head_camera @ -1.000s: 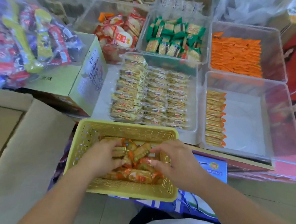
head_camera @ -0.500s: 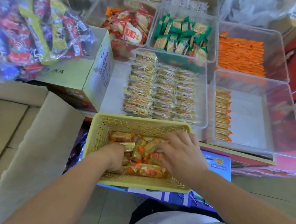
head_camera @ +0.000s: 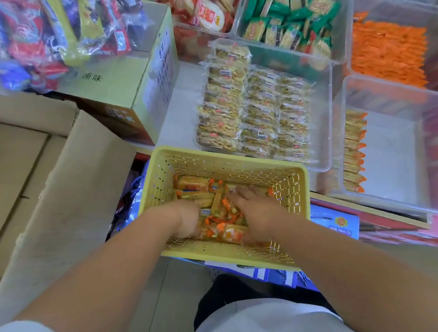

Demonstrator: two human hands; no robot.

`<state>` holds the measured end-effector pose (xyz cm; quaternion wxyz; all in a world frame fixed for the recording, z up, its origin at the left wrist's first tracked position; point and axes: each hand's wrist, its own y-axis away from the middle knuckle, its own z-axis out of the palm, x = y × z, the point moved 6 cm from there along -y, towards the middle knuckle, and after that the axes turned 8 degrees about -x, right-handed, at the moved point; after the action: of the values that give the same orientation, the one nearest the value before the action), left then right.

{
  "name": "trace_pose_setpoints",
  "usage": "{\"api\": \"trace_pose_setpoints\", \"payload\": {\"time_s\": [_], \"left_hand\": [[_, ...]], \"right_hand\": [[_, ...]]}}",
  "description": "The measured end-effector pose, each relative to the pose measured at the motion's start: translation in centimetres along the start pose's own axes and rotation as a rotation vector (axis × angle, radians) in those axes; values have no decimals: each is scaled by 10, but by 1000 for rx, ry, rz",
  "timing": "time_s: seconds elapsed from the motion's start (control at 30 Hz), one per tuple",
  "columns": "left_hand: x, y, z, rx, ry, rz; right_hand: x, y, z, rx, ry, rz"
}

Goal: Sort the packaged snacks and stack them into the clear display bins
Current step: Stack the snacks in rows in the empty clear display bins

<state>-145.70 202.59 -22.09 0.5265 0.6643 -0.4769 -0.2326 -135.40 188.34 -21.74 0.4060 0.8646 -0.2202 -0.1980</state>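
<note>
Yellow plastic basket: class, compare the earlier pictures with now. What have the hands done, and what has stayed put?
The left hand has dug down toward the near left of the yellow plastic basket, fingertips buried among the orange-and-gold wrapped snack packets. The right hand has moved in over the pile and lies flat on it. No packet has left the basket. The clear plastic bins and their stacked rows look unchanged.

This looks like a snack shop's stocking corner. Clear bins (head_camera: 394,165) stand side by side, each holding one kind of wrapped snacks (head_camera: 250,109), several in neat rows. Beside them are an open brown carton (head_camera: 53,181), a printed box (head_camera: 124,86) and a big bag (head_camera: 39,36) of mixed sweets.
</note>
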Motion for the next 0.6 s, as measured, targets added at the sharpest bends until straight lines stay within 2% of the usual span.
{"api": "trace_pose_setpoints", "payload": {"time_s": [0.27, 0.33, 0.43, 0.6], "left_hand": [[2, 0, -9, 61, 145, 40], [2, -1, -6, 26, 155, 54], [4, -2, -1, -6, 94, 32], [9, 9, -8, 59, 1, 21]], "right_hand": [[2, -2, -9, 118, -1, 25], [4, 0, -10, 121, 5, 33], [5, -1, -6, 87, 34, 40], [1, -1, -2, 46, 99, 31]]}}
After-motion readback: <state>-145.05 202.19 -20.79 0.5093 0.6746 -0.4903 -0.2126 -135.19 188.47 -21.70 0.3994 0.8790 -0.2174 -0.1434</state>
